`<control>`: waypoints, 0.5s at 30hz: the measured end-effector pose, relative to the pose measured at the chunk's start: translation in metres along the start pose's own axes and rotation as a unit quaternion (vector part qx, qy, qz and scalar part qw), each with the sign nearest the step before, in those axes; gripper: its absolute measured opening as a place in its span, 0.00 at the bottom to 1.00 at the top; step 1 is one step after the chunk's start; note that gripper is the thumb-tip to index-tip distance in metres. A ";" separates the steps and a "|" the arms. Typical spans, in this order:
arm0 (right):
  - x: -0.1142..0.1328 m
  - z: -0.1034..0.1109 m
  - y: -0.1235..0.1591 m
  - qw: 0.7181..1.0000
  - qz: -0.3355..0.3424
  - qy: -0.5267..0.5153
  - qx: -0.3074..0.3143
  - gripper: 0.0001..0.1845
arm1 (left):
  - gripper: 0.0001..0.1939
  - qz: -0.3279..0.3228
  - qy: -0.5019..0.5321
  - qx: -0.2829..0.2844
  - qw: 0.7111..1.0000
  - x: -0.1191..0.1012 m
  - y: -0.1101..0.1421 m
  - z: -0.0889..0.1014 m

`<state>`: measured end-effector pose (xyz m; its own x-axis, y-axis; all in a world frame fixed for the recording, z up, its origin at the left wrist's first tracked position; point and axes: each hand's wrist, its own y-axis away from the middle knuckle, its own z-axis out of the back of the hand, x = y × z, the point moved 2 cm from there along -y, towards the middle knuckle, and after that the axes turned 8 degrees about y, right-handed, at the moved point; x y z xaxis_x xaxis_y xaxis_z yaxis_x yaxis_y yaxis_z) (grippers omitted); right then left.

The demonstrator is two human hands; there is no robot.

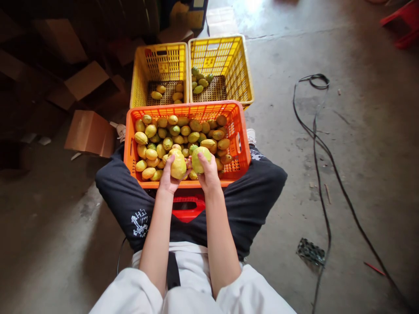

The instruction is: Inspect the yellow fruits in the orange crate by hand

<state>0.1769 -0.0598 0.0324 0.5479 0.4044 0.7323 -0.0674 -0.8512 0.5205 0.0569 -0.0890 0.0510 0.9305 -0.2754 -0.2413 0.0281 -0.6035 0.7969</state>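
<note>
Two bare hands hold fruit above an orange crate (150,185) set between the person's knees. The left hand (168,175) grips a lumpy yellow fruit (177,165), thumb along its near-left side and fingers curled under and around it. The right hand (209,173) grips a greener fruit (200,153), with the thumb laid across its top; the remaining fingers are largely hidden, so their exact spread cannot be told. Both held pieces are over the crate's near edge, to the right of its near-left corner, and stand close together.

Beneath them, a dense pile of oval fruit (183,131) covers most of the crate floor, from the far-left corner to the right wall; mesh shows near the near-right corner. The species is uncertain at this scale.

Beyond the far edge stand two yellow crates side by side. The left yellow crate (139,76) contains a few yellow fruits (156,95), lying toward its near edge. The right yellow crate (242,74) contains a small cluster of greener fruits (198,89) against its left side. As judged from these quantities, the work is at an early stage: few pieces lie in the yellow crates, and most are in the orange one.
</note>
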 end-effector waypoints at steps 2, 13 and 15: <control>-0.002 0.000 -0.001 0.999 0.023 0.021 -0.013 0.42 | 0.21 -0.017 -0.002 -0.002 1.000 0.001 -0.001 0.000; 0.001 0.005 -0.004 0.997 0.028 0.068 0.007 0.23 | 0.12 -0.081 -0.030 -0.024 0.996 0.004 -0.003 -0.004; 0.000 0.005 -0.005 0.998 0.011 0.056 0.000 0.23 | 0.12 -0.080 -0.029 -0.025 0.996 0.004 -0.004 -0.003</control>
<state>0.1812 -0.0571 0.0277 0.4497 0.4199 0.7883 -0.0785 -0.8606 0.5032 0.0621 -0.0850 0.0483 0.8903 -0.2213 -0.3980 0.1941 -0.6063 0.7712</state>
